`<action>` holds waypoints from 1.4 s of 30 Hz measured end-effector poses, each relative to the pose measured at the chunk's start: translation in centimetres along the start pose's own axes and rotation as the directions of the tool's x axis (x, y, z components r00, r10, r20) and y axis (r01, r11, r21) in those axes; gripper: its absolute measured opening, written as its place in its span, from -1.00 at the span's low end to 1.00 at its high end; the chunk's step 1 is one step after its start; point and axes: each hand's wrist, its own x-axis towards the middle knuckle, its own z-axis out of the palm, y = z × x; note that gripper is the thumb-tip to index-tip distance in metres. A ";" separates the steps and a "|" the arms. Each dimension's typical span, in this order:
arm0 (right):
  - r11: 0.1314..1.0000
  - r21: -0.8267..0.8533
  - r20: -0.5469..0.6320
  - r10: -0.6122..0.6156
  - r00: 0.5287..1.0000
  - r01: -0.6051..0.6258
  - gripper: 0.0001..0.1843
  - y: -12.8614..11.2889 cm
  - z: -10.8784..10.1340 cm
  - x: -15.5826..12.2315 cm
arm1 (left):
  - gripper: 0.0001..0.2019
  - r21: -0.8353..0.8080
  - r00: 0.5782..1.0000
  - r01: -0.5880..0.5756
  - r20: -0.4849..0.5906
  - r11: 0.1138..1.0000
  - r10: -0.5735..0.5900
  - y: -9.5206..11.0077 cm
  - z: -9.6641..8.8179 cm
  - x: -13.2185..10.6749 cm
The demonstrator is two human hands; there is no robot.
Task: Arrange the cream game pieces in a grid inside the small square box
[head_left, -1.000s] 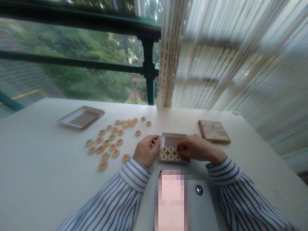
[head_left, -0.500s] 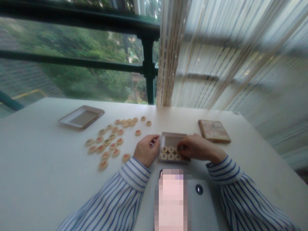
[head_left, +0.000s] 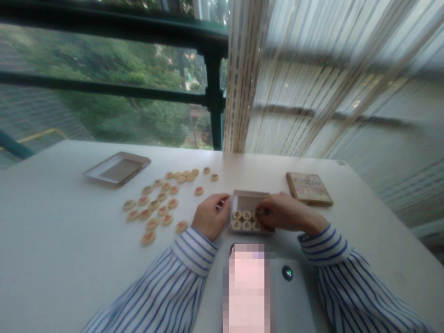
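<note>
A small box [head_left: 255, 232] with a pale rim stands in front of me, round Chinese chess pieces [head_left: 246, 225] laid in rows along its near side, black characters up. My left hand [head_left: 211, 217] is at the box's left wall, fingers curled and thumb against them, holding that edge. Over the box's right part, my right hand [head_left: 282, 212] reaches in with bent, closed fingers pressed on a chess piece; the fingers hide most of it and the pieces beneath. Many loose chess pieces [head_left: 152, 223], red and black marked, lie scattered left of my left hand.
At the back left of the white table [head_left: 69, 259] lies a shallow tray [head_left: 133, 178]. A flat printed box [head_left: 309, 188] rests at the right. Close to me are a blurred-out phone-like object [head_left: 247, 291] and a grey device [head_left: 293, 300]. Railings and a string curtain stand behind.
</note>
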 end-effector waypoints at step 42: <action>0.941 -0.127 -0.125 0.299 0.946 -0.314 -0.67 1.3 0.8 0.2 | -0.75 -0.053 0.998 -0.044 0.049 0.998 0.047 -0.6 0.8 -0.2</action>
